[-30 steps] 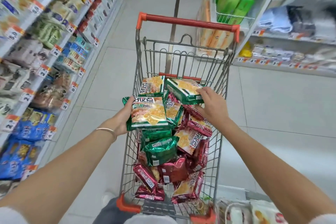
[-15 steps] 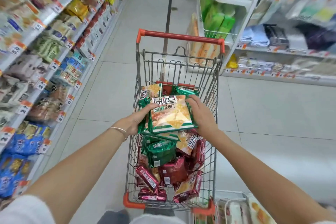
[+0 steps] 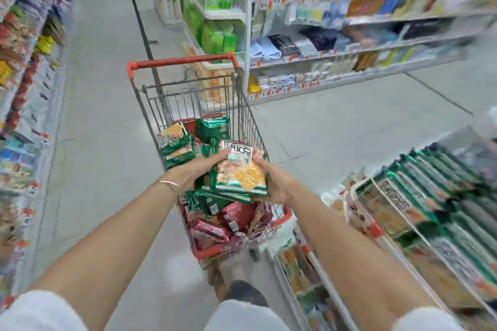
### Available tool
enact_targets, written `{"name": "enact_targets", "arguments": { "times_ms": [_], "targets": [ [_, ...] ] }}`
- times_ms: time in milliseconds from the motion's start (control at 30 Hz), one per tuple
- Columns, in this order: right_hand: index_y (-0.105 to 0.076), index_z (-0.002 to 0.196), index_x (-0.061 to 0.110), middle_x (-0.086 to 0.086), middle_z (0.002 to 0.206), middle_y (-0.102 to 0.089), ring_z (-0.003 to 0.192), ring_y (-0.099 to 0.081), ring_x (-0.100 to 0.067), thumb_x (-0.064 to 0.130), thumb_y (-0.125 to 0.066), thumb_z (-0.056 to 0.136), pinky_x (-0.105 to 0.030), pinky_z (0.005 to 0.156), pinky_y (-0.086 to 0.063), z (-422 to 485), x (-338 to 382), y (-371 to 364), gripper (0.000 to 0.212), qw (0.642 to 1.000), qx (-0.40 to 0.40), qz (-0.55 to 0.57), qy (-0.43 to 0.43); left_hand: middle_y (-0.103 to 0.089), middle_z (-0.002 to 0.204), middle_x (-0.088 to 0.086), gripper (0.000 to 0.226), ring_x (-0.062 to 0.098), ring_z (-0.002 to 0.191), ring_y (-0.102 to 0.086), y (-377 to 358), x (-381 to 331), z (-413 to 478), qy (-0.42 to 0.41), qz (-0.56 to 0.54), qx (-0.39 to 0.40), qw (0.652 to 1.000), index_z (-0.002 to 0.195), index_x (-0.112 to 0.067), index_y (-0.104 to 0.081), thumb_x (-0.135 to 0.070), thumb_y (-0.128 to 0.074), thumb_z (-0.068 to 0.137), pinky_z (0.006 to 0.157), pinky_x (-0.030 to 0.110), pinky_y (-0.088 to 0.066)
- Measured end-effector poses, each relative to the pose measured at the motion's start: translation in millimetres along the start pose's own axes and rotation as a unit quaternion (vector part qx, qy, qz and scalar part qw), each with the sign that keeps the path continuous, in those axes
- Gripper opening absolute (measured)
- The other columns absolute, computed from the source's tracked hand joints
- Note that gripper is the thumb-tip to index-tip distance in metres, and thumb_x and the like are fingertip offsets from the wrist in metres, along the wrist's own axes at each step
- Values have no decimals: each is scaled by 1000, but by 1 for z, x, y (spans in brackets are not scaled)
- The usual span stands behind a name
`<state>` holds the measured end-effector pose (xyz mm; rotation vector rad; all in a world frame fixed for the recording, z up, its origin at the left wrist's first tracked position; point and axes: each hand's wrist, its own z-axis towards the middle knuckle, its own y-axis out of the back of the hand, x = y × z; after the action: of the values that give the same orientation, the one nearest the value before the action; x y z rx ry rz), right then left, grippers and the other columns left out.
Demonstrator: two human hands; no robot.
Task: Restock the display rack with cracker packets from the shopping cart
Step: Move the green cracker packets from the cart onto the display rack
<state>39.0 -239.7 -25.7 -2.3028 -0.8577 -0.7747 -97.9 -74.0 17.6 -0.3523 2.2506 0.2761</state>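
Observation:
A stack of green cracker packets (image 3: 240, 175) is held between both hands above the shopping cart (image 3: 243, 107). My left hand (image 3: 200, 168) grips the stack's left side and my right hand (image 3: 274, 183) grips its right side and underside. Inside the cart lie more green packets (image 3: 176, 144) toward the far end and red packets (image 3: 236, 216) toward the near end. The display rack (image 3: 376, 231) stands at the lower right, with a row of green cracker packets (image 3: 435, 177) standing on its shelf. The frame is blurred by motion.
Stocked shelves (image 3: 29, 62) line the left of the aisle. Another shelf unit (image 3: 336, 43) with folded cloths and small goods stands beyond the cart on the right. Grey tiled floor (image 3: 107, 115) lies open left of the cart. My feet (image 3: 242, 287) show below the cart.
Both hands gathered green packets into one stack and lifted it above the cart. The view has swung right, bringing the display rack with green packets into sight.

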Motion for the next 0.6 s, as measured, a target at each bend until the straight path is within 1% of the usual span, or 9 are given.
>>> {"name": "enact_targets", "arguments": {
  "times_ms": [100,167,200,233,300,400,467,567,600],
  "targets": [
    [-62,112,11,-8,100,-73,89,-70,-25,48,-58,93,-37,80,-56,-60,-37,21,42,997,-56,35,30,-12,167,7,118,31,152,-18,-35,18,-13,-9,14,98,995,159,-25,-19,-68,-80,68,120,55,-23],
    [-61,118,11,-8,101,-72,85,-71,-23,43,-57,96,-32,70,-57,-104,-57,38,40,991,-101,70,56,-43,153,6,90,23,132,-48,-77,18,-33,-29,35,125,991,138,-18,-50,-57,-85,65,112,43,-38],
    [-61,121,10,-8,101,-73,84,-72,-23,41,-56,97,-30,67,-57,-126,-68,48,40,987,-117,81,71,-52,141,3,80,18,117,-55,-99,19,-42,-38,41,136,989,126,-19,-57,-56,-84,62,103,39,-42],
    [-62,121,10,-8,101,-74,84,-73,-23,41,-55,97,-30,69,-57,-148,-77,58,39,984,-131,90,86,-56,134,1,78,17,110,-56,-123,17,-55,-46,49,155,986,122,-18,-60,-57,-84,60,96,36,-44],
    [-65,113,14,-5,101,-76,88,-73,-22,44,-55,97,-34,77,-57,-194,-98,78,35,972,-172,107,119,-63,127,-1,80,18,111,-59,-171,14,-68,-55,74,187,978,118,-20,-62,-61,-87,54,94,35,-48],
    [-66,119,18,-5,112,-74,102,-71,-25,52,-57,96,-40,88,-57,-266,-136,118,41,946,-251,132,160,-77,106,6,105,24,93,-73,-246,10,-72,-74,89,262,958,114,-17,-67,-62,-97,23,83,43,-60],
    [-64,125,19,-5,118,-73,106,-70,-25,54,-59,93,-40,90,-57,-319,-168,144,48,926,-294,158,174,-72,119,10,108,29,107,-69,-304,8,-87,-83,131,302,941,124,-16,-67,-61,-98,30,92,49,-57],
    [-64,121,18,-6,116,-71,93,-72,-23,51,-61,93,-32,74,-58,-400,-219,180,44,896,-341,202,198,-70,122,14,114,29,101,-70,-393,13,-122,-85,170,358,914,138,-10,-57,-54,-98,41,74,41,-61],
    [-65,120,17,-6,115,-72,91,-72,-22,51,-62,93,-31,71,-58,-425,-235,191,44,887,-356,214,204,-67,127,16,116,32,106,-68,-420,15,-137,-82,191,368,907,144,-10,-50,-51,-98,46,78,45,-61]
  ]
}}
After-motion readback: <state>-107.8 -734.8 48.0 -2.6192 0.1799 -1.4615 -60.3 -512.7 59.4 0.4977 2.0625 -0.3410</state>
